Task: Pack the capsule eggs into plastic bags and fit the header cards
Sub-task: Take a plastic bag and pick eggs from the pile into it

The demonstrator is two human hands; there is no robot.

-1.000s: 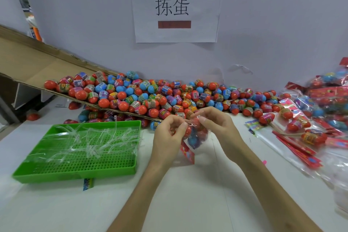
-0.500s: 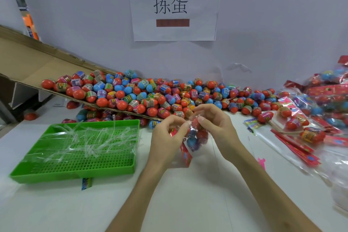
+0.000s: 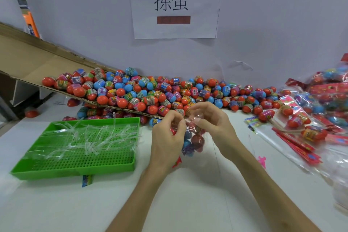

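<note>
A clear plastic bag point(image 3: 194, 141) with several red and blue capsule eggs inside hangs between my hands above the white table. My left hand point(image 3: 167, 137) pinches the bag's top on its left side, and a red header card point(image 3: 177, 162) pokes out below that hand. My right hand point(image 3: 212, 122) pinches the bag's mouth from the right, fingers curled. Behind them a big heap of loose capsule eggs point(image 3: 150, 92) lies along the wall and on a sloping cardboard chute point(image 3: 33, 66).
A green perforated tray point(image 3: 75, 158) holding several clear plastic strips point(image 3: 90, 137) sits at the left. Filled bags, red header cards point(image 3: 297, 147) and stray eggs cover the right side. A small printed slip point(image 3: 87, 181) lies by the tray's front edge.
Both hands keep working the bag's mouth, drifting slightly left. The bag of eggs now hangs lower between them, and the camera has tilted down a little.
</note>
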